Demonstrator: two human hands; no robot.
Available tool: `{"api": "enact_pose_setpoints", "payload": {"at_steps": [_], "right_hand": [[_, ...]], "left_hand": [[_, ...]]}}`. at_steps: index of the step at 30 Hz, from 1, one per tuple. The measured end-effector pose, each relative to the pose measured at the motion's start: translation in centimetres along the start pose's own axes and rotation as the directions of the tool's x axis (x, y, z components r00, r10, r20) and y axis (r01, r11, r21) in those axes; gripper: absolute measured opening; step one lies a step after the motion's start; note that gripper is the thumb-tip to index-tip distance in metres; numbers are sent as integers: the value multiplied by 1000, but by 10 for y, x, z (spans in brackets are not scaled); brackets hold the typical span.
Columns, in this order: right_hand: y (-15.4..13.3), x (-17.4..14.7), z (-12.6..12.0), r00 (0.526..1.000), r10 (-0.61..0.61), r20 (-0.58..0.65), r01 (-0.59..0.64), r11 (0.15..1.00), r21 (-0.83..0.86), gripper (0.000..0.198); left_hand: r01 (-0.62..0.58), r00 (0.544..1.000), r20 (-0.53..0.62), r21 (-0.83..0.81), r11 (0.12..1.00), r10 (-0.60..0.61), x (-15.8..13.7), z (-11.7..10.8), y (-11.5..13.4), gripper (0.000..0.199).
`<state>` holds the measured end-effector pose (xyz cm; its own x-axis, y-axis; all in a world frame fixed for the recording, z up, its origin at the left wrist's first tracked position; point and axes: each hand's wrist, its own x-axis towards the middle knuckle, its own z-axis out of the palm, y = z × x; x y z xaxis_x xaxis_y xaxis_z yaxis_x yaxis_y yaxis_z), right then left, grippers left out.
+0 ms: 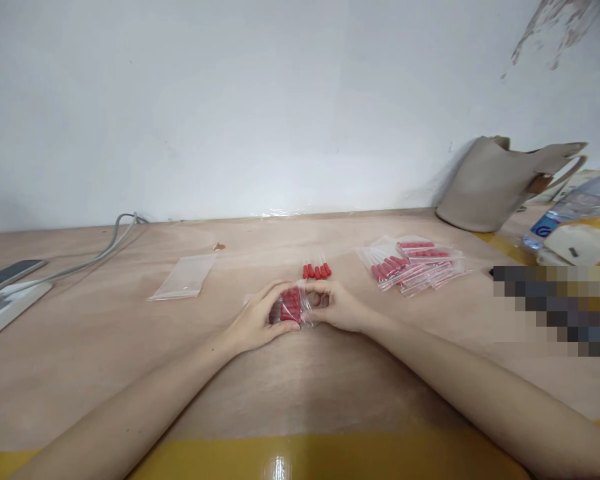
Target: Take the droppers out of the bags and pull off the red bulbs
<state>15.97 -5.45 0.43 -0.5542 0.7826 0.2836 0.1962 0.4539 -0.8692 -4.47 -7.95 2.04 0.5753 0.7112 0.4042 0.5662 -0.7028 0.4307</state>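
At seven o'clock from the loose red-tipped pieces (317, 271), the clear bag (291, 307), likely light, limp and slippery, suits an edge grip: the half-curled left hand (257, 318) holds its red-filled part, the nearly closed right hand (341, 307) pinches its three-o'clock edge.

Taupe bag (490, 187), water bottle (587, 200), cable (111, 245), dark phone (14, 272)

Table (105, 373): tan top, yellow band (380, 457) at six o'clock. Lying on it, clockwise from nine: white object (10, 310), dark-screened device (10, 272), grey cable (99, 257); at ten, flat clear bags (183, 277) — brown scrap (219, 247) just beyond; twelve, row of red-tipped pieces (317, 271); two, pile of filled bags (413, 269) — grey-beige container (485, 190) farther out, plastic bottle (575, 210) toward three.
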Motion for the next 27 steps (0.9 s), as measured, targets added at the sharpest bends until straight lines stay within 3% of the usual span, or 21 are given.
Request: {"api": "enact_pose_setpoints", "payload": {"at_steps": [3,8,13,17,21,27], "right_hand": [[-4,2,3,999,-2,-42,-2,997,-83,30],[-10,4,7,996,-86,16,88,988,-127,19],[-10,7,9,985,-171,-10,162,946,-281,19],[-4,12,13,997,-71,-34,62,976,-208,9],[0,12,12,999,-7,-49,2,995,-97,12],[-5,8,5,999,-40,5,40,999,13,24]], "left_hand": [[-15,999,-47,39,999,17,0,1,-3,59],[-54,997,-47,37,998,56,-1,3,-4,56],[-47,997,-57,10,999,47,0,4,-4,59],[-45,998,-33,9,999,46,1,3,-4,55],[-29,999,-22,5,1000,29,0,1,-2,56],[-4,1000,-25,0,1000,4,-1,2,-1,56]]}}
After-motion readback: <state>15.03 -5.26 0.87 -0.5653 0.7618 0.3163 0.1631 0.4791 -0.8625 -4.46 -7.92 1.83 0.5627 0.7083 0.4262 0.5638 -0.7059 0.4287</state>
